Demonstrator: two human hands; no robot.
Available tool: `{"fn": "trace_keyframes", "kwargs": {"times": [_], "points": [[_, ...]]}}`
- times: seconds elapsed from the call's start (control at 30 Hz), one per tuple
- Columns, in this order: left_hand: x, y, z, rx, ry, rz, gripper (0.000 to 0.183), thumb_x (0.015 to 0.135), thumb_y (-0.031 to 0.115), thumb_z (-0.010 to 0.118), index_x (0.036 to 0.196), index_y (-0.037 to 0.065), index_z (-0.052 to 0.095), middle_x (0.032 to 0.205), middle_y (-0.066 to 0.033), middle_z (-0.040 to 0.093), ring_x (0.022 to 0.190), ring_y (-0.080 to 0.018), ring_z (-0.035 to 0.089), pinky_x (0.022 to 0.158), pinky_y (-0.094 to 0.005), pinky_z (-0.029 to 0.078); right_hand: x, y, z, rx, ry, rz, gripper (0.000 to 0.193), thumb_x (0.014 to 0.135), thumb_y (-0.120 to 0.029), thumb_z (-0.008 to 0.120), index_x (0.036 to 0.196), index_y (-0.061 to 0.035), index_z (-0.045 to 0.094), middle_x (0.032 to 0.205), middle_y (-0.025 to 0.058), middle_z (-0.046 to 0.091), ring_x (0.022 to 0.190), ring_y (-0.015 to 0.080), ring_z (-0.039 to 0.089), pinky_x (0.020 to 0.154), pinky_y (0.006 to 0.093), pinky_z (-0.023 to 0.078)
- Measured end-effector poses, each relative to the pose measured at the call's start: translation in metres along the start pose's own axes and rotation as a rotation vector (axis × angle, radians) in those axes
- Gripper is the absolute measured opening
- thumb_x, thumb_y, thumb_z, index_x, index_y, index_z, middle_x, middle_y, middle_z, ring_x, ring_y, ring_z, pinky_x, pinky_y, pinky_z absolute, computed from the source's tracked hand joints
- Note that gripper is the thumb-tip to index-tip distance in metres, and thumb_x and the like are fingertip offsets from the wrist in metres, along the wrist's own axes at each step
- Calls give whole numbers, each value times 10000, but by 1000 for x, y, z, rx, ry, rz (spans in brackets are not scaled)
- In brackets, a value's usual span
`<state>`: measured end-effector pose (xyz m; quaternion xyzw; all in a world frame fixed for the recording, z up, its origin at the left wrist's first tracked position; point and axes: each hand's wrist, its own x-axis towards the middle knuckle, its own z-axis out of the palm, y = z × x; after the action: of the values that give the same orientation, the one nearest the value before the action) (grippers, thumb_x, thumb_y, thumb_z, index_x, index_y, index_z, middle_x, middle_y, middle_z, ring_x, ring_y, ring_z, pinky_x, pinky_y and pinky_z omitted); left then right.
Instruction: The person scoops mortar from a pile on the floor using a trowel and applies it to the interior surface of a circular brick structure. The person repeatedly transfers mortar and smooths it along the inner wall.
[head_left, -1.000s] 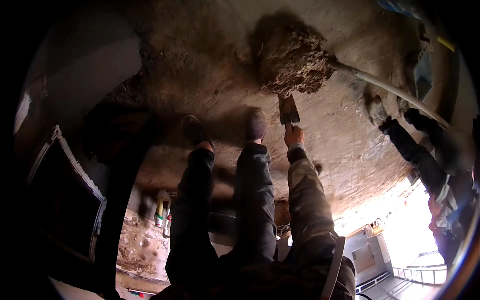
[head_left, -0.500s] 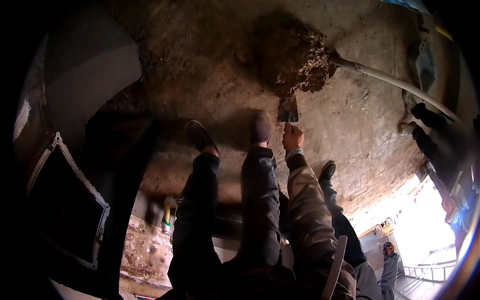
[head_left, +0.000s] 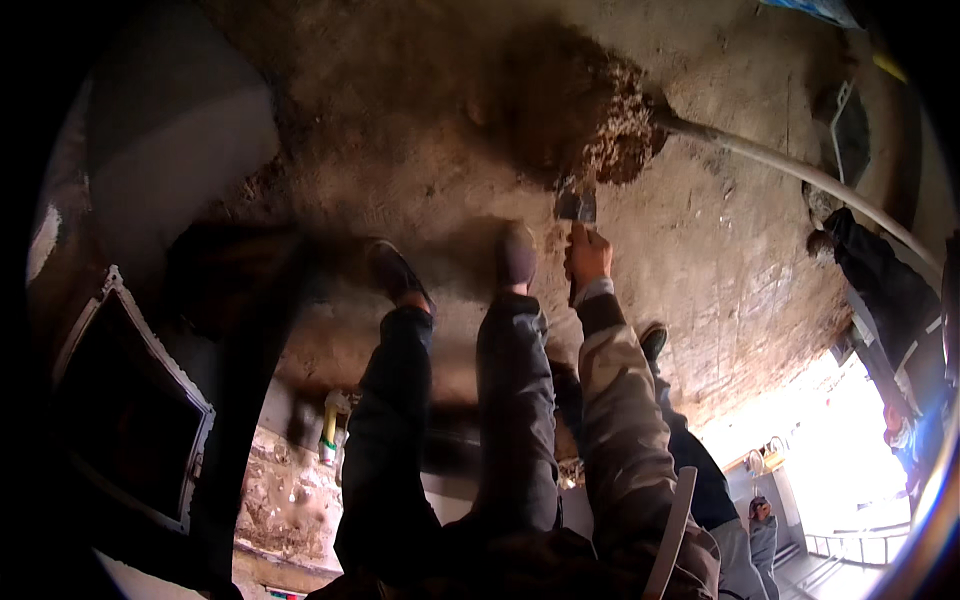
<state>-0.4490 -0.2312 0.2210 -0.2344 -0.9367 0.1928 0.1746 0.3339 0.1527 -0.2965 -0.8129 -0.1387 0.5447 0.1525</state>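
In my right hand is the handle of a flat-bladed scraper, with my fingers wrapped round it. Its dark, squarish blade points away from me and meets the near edge of a heap of damp brown, crumbly material. From the lower edge my right forearm reaches out beside my right leg, in a tan-brown sleeve. My left hand does not show in the picture.
A long pole runs from the heap to the right. A person in dark clothes is bent over at the right; another's shoe stands near my arm. At left is a white-edged dark frame. My shoes stand on rough floor.
My right hand and the scraper have moved slightly away from me, closer to the heap. The person at the right has shifted, the arm now lower and nearer the pole.
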Motion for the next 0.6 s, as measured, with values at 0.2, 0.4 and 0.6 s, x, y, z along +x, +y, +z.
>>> {"fn": "trace_keyframes", "kwargs": {"times": [0.2, 0.4, 0.6], "points": [[-12, -5, 10, -13, -3, -42, 389, 1074, 203, 390, 1381, 5, 522, 1274, -234, 598, 1156, -389, 563, 1042, -470, 430, -22, 7, -4, 23, 1, 104, 369, 990, -370, 617, 843, -31, 622, 617, 27, 545, 429, 145, 469, 386, 328, 368], [-16, -11, 18, -19, -10, -48, 395, 1073, 204, 395, 1394, 7, 515, 1298, -231, 588, 1182, -384, 552, 1057, -465, 419, 8, -42, 4, 272, -15, 147, 326, 997, -350, 615, 815, -83, 571, 612, 8, 512, 425, 143, 426, 378, 316, 348], [-15, -13, 23, -38, -21, -55, 403, 1071, 204, 400, 1407, 9, 508, 1321, -228, 579, 1208, -380, 541, 1072, -460, 408, 36, -13, 27, 97, 229, -53, 335, 1006, -330, 608, 870, -24, 620, 581, 13, 486, 416, 135, 407, 385, 343, 316]]}}
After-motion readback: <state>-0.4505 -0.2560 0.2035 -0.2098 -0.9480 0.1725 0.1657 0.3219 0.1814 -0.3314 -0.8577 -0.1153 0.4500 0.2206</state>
